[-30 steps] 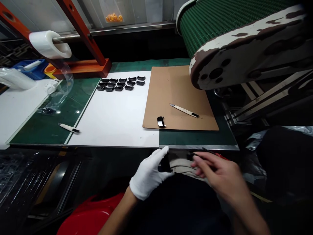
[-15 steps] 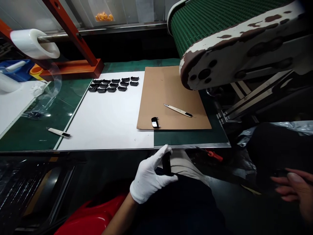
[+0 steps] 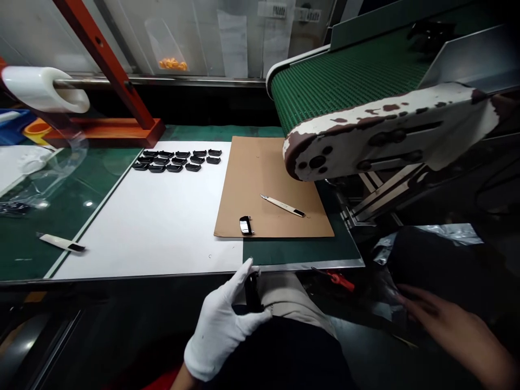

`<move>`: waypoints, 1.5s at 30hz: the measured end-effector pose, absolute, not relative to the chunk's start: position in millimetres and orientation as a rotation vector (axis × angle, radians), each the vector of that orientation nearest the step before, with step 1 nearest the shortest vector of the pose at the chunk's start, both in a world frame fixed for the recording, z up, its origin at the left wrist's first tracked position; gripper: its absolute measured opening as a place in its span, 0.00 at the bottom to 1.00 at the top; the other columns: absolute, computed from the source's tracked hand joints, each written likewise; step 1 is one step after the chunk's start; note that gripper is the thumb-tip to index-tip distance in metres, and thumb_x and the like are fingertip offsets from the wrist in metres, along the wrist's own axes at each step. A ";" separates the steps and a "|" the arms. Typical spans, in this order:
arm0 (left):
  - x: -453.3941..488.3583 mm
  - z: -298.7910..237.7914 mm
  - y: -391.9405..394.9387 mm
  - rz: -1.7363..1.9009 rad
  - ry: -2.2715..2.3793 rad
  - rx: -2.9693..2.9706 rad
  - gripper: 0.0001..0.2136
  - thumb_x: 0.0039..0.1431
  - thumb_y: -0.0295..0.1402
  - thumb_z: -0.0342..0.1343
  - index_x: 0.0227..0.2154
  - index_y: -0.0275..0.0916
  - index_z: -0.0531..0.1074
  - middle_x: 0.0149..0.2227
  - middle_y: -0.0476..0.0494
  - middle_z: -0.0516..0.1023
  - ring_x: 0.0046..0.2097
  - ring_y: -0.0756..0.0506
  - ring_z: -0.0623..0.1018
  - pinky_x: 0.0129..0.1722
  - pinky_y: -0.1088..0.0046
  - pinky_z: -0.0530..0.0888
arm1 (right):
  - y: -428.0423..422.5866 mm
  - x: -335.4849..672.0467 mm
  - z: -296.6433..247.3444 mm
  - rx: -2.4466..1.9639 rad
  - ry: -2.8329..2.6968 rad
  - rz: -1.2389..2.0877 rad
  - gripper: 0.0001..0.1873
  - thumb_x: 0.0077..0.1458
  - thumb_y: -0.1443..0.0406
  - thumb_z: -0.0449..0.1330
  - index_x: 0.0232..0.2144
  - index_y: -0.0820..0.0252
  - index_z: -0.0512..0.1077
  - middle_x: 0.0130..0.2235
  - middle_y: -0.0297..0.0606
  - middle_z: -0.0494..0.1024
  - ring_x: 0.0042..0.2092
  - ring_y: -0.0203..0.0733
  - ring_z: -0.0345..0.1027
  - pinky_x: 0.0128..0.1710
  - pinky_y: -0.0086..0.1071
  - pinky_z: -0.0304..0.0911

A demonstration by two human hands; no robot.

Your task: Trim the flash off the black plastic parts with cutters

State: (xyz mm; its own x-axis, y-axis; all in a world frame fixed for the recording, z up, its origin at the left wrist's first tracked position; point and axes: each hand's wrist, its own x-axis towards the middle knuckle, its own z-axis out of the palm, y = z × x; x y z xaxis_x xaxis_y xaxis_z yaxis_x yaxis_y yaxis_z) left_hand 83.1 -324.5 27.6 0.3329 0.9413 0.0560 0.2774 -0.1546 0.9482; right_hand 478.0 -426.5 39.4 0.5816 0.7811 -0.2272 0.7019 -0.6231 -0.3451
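My left hand (image 3: pixel 221 327), in a white glove, is closed around a small black part (image 3: pixel 252 292) just below the table's front edge, above my lap. My bare right hand (image 3: pixel 450 330) reaches out low at the right, fingers stretched toward a dark bag (image 3: pixel 442 260); it holds nothing that I can see. On the brown cardboard sheet (image 3: pixel 264 179) lie another black part (image 3: pixel 245 225) and a craft knife (image 3: pixel 282 205). Several black parts (image 3: pixel 175 160) sit in rows at the far end of the white sheet (image 3: pixel 154 222).
A green conveyor belt (image 3: pixel 345 76) with a chipped white side frame (image 3: pixel 385 130) overhangs the table's right side. A roll of clear film (image 3: pixel 44 89) hangs on an orange stand at left. A second knife (image 3: pixel 60 242) lies on the green mat. Red-handled pliers (image 3: pixel 335 279) lie under the table edge.
My right hand has swung from beside the left hand out to the right, toward the dark bag. The view has tilted up and rightward. The left hand keeps its hold on the black part.
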 end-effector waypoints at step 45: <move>106.2 87.1 -339.6 1.223 0.742 1.080 0.41 0.34 0.20 0.71 0.55 0.46 0.67 0.49 0.48 0.77 0.46 0.45 0.79 0.48 0.79 0.76 | -333.4 266.3 143.6 -1.354 -2.402 0.549 0.30 0.40 0.37 0.59 0.26 0.55 0.62 0.22 0.28 0.67 0.20 0.35 0.58 0.18 0.30 0.50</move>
